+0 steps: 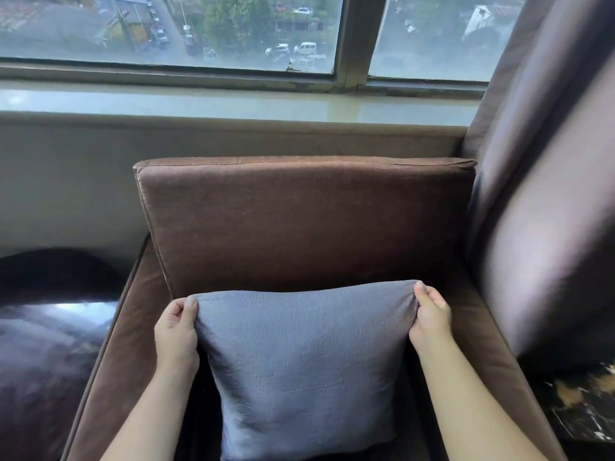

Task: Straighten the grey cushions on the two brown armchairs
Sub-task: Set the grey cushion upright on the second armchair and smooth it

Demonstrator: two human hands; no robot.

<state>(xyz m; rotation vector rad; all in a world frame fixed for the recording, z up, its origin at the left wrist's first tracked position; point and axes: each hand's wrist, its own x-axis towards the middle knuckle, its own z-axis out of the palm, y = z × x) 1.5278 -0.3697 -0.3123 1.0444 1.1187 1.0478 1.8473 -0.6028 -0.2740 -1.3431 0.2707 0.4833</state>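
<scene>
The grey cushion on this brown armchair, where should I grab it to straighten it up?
Pinch the grey cushion by its two top corners, from the front, as the left hand and right hand do. It stands upright against the backrest, so those corners are free.

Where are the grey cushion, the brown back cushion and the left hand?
grey cushion (299, 354): head view, centre of its front face.
brown back cushion (306, 224): head view, middle of its front.
left hand (176, 331): head view, back of the hand.

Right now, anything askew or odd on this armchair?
Mostly fine. The grey cushion stands roughly centred before the brown back pad, left hand and right hand pinching its top corners. Its top edge sags between them and the fabric is wrinkled. No damage visible.
</scene>
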